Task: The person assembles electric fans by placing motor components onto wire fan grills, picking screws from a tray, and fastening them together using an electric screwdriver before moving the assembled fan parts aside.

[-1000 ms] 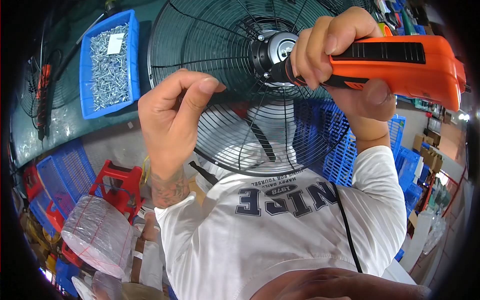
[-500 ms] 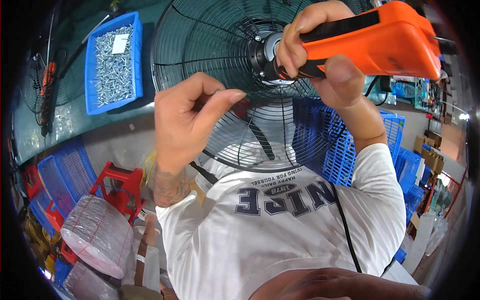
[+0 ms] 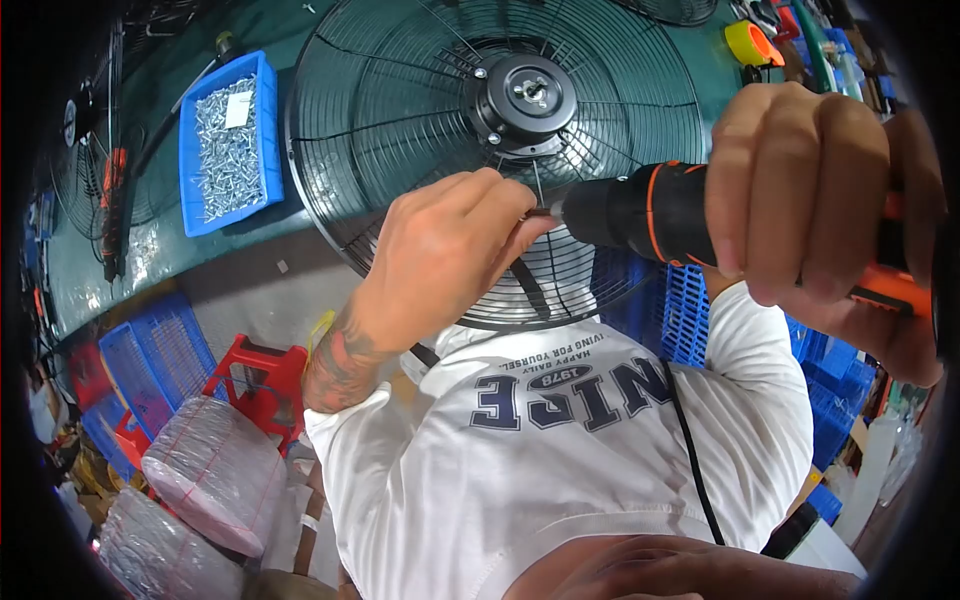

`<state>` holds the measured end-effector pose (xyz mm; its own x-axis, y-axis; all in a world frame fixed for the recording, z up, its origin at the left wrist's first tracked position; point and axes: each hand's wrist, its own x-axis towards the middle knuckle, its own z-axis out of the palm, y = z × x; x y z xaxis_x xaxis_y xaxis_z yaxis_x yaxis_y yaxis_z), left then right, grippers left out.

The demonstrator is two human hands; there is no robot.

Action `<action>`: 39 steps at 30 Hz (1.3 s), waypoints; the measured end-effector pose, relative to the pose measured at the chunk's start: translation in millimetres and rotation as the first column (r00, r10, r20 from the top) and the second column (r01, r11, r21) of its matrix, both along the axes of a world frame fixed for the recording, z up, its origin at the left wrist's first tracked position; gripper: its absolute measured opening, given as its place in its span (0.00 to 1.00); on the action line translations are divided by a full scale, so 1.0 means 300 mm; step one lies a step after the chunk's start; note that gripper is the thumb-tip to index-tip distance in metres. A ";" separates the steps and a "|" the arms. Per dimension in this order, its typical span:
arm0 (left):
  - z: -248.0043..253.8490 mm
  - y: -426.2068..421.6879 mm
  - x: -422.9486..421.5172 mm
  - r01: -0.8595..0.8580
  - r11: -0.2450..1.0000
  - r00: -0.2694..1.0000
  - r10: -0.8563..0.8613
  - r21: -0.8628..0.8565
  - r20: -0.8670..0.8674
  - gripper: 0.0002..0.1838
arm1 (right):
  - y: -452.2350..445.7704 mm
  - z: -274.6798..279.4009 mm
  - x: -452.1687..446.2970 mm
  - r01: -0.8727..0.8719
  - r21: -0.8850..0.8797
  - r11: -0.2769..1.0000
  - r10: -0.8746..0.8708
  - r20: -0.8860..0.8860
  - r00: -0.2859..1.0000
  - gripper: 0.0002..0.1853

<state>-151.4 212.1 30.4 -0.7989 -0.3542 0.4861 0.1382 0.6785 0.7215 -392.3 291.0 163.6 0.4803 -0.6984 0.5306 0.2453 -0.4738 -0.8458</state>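
Observation:
My right hand (image 3: pixel 800 190) is wrapped round a black and orange power drill (image 3: pixel 640 215), its nose pointing left. The fingers of my left hand (image 3: pixel 440 250) are pinched together at the drill's tip. A small dark piece shows between fingertips and chuck, but I cannot make out whether it is the bit or a fastener. Beneath both hands lies a round black wire fan guard (image 3: pixel 390 120) with a black motor (image 3: pixel 525 100) at its centre. Several shiny bolts show around the motor's rim. To the left, a blue tray (image 3: pixel 188 185) holds many silver screws (image 3: pixel 225 165) and a white slip.
The green table (image 3: pixel 165 245) carries another orange-handled tool (image 3: pixel 112 200) at the left and a yellow tape roll (image 3: pixel 750 43) at the far right. Below the table's edge are a red stool (image 3: pixel 262 375), plastic-wrapped bundles (image 3: pixel 215 465) and blue crates (image 3: pixel 685 315).
The drill has swung down from above the motor and now points at my left fingertips. My left hand has moved right to meet it. The motor has come into full view.

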 end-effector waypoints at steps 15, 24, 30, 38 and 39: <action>-0.012 0.045 -0.021 -0.009 0.993 0.997 0.018 -0.117 0.080 0.15 | 0.039 -0.109 0.001 0.065 -0.009 0.998 -0.064 0.076 0.995 0.38; -0.043 -0.116 0.076 -0.417 0.888 0.905 0.387 0.193 0.174 0.23 | 0.068 -0.241 -0.108 0.333 0.263 0.906 -0.407 0.318 0.856 0.27; -0.044 -0.123 0.078 -0.431 0.862 0.896 0.375 0.266 0.236 0.27 | 0.035 -0.281 -0.025 0.657 0.216 0.722 -0.692 0.217 0.689 0.21; -0.091 -0.120 0.123 -0.401 0.828 0.914 0.389 0.391 0.113 0.20 | 0.013 -0.304 -0.008 0.805 0.078 0.588 -0.808 0.113 0.579 0.14; -0.107 -0.118 0.121 -0.448 0.805 0.888 0.453 0.388 0.087 0.19 | 0.011 -0.310 0.000 0.829 0.030 0.558 -0.822 0.160 0.547 0.13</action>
<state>-115.1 176.5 -1.7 -0.4987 -0.8331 0.2391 -0.1053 0.3321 0.9374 -392.3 294.4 70.5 -0.3766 -0.7229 0.5793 -0.1627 -0.5641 -0.8095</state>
